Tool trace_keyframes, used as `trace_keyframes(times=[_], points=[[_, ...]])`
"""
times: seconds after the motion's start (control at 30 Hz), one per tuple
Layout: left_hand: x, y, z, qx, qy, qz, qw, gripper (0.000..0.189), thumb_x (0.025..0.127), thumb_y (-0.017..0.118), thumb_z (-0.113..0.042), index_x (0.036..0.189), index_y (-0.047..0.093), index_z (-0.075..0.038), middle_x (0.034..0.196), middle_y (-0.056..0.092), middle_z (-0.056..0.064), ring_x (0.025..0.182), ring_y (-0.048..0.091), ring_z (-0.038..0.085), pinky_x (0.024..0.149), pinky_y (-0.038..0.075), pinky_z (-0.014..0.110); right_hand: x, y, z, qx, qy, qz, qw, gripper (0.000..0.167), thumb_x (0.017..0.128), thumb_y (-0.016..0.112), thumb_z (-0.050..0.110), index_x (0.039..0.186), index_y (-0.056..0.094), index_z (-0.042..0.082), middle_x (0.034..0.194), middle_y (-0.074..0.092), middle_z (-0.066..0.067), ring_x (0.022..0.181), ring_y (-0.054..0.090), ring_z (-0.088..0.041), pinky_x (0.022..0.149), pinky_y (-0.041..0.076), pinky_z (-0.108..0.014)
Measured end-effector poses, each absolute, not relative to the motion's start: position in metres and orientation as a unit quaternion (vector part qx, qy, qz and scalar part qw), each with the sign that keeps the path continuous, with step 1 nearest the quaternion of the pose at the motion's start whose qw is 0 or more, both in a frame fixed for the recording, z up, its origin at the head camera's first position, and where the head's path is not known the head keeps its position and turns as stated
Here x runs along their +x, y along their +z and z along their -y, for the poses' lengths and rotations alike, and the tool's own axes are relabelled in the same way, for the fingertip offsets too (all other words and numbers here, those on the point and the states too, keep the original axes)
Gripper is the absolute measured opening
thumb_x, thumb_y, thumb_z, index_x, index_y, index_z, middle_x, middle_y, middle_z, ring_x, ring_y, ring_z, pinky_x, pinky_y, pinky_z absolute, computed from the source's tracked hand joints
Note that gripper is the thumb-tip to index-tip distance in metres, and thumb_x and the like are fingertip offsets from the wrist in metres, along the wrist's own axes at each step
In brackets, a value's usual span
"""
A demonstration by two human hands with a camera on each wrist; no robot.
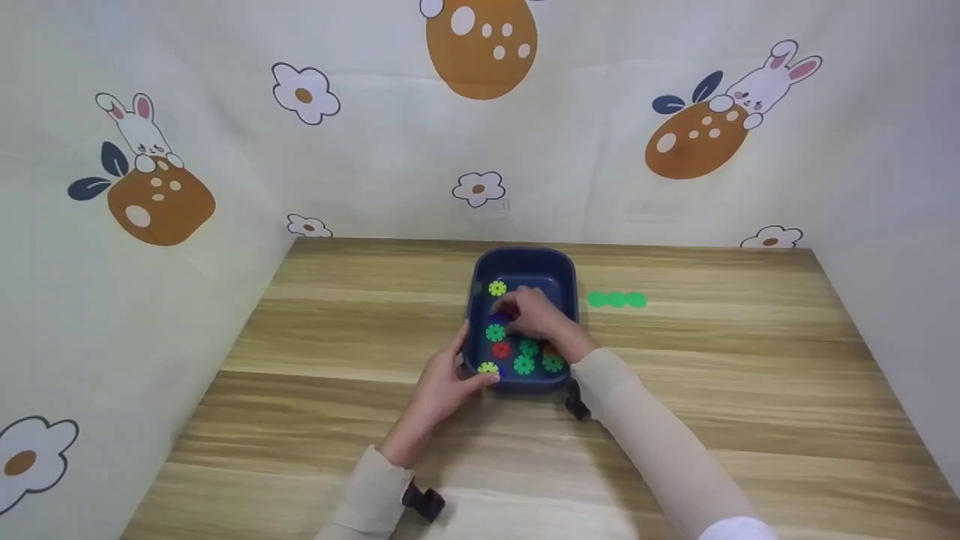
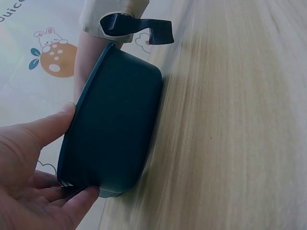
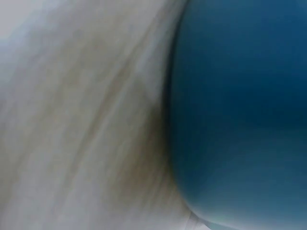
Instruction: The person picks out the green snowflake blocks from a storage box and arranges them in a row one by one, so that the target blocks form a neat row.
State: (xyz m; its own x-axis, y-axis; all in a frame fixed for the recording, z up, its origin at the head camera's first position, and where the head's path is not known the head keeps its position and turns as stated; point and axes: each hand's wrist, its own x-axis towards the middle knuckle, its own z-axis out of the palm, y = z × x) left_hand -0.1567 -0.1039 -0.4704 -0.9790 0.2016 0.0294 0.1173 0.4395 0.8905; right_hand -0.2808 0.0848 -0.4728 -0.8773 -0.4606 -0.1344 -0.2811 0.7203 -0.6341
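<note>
A dark blue plastic bin stands on the table, with several toothed plastic discs inside. My left hand grips its near left corner, thumb at the front rim and fingers along the left side; the bin's outer wall fills the middle of the left wrist view. My right hand reaches down into the bin, thumb and index finger apart over the discs. Near its fingertips lie a green disc and a red disc. A yellow disc lies farther back. In the right wrist view only the bin's outside and the table show.
Three green discs lie joined in a row to the right of the bin on the wooden table. Behind and beside the table hangs a white sheet printed with rabbits and flowers. Each wrist carries a black camera mount.
</note>
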Motion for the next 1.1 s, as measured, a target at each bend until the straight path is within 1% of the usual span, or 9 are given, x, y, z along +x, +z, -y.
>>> trace_keyframes(times=[0.1,0.17,0.27,0.47,0.53,0.7,0.8,1.0,1.1], points=[[-0.1560,-0.4707,0.1038,0.094,0.521,-0.847,0.041,0.091,0.086,0.079,-0.022,0.156,0.027,0.000,0.159,0.032,0.025,0.145,0.037,0.041,0.117,0.037,0.051,-0.2799,-0.4729,-0.0852,-0.219,-0.300,-0.916,0.152,0.026,0.090,0.071,0.008,0.112,0.077,0.020,0.123,0.068,-0.007,0.127,0.052,-0.030,0.122,0.027,-0.054],[-0.1560,-0.4709,0.1037,0.094,0.522,-0.847,0.039,0.090,0.086,0.079,-0.022,0.156,0.027,0.000,0.159,0.032,0.026,0.145,0.037,0.041,0.118,0.036,0.051,-0.2793,-0.4724,-0.0854,-0.221,-0.296,-0.915,0.160,0.022,0.090,0.071,0.010,0.109,0.078,0.021,0.122,0.065,-0.008,0.127,0.049,-0.031,0.122,0.023,-0.056],[-0.1562,-0.4711,0.1037,0.096,0.522,-0.847,0.038,0.090,0.086,0.079,-0.021,0.156,0.027,0.000,0.159,0.032,0.026,0.145,0.037,0.041,0.118,0.036,0.051,-0.2783,-0.4721,-0.0853,-0.224,-0.293,-0.914,0.167,0.020,0.090,0.071,0.011,0.107,0.078,0.020,0.121,0.062,-0.010,0.122,0.048,-0.031,0.119,0.027,-0.055],[-0.1567,-0.4716,0.1041,0.095,0.513,-0.852,0.039,0.089,0.087,0.078,-0.021,0.156,0.027,0.000,0.159,0.033,0.025,0.145,0.037,0.040,0.118,0.035,0.052,-0.2757,-0.4722,-0.0845,-0.243,-0.286,-0.911,0.169,0.027,0.089,0.072,0.015,0.114,0.076,0.023,0.128,0.057,-0.013,0.120,0.046,-0.031,0.111,0.037,-0.051],[-0.1567,-0.4714,0.1042,0.094,0.510,-0.854,0.038,0.089,0.087,0.078,-0.021,0.156,0.027,0.000,0.158,0.034,0.025,0.145,0.037,0.041,0.119,0.034,0.052,-0.2749,-0.4720,-0.0841,-0.238,-0.285,-0.912,0.175,0.025,0.088,0.074,0.017,0.112,0.077,0.024,0.128,0.055,-0.012,0.118,0.044,-0.030,0.108,0.039,-0.049],[-0.1563,-0.4699,0.1044,0.090,0.501,-0.860,0.036,0.091,0.085,0.080,-0.025,0.156,0.028,-0.001,0.157,0.036,0.025,0.144,0.039,0.041,0.118,0.035,0.052,-0.2755,-0.4717,-0.0836,-0.240,-0.300,-0.908,0.166,0.017,0.083,0.080,0.016,0.100,0.078,0.019,0.117,0.057,-0.010,0.109,0.043,-0.027,0.097,0.041,-0.044],[-0.1563,-0.4696,0.1041,0.085,0.498,-0.862,0.039,0.092,0.084,0.080,-0.027,0.156,0.028,-0.002,0.157,0.037,0.025,0.144,0.039,0.040,0.118,0.036,0.052,-0.2781,-0.4728,-0.0839,-0.254,-0.315,-0.902,0.151,0.013,0.080,0.082,0.013,0.093,0.077,0.014,0.106,0.063,-0.007,0.101,0.050,-0.023,0.092,0.044,-0.038],[-0.1560,-0.4690,0.1031,0.079,0.507,-0.857,0.049,0.091,0.086,0.079,-0.024,0.157,0.027,-0.003,0.159,0.034,0.024,0.145,0.037,0.040,0.119,0.035,0.051,-0.2814,-0.4731,-0.0849,-0.239,-0.363,-0.885,0.169,0.006,0.084,0.076,0.009,0.090,0.075,0.011,0.088,0.072,-0.003,0.077,0.060,-0.012,0.073,0.051,-0.025],[-0.1563,-0.4695,0.1031,0.079,0.508,-0.856,0.051,0.092,0.086,0.079,-0.025,0.157,0.026,-0.003,0.159,0.033,0.024,0.145,0.037,0.040,0.119,0.035,0.051,-0.2823,-0.4738,-0.0854,-0.235,-0.375,-0.881,0.168,0.006,0.087,0.074,0.008,0.091,0.077,0.010,0.087,0.075,-0.004,0.075,0.061,-0.010,0.072,0.052,-0.023]])
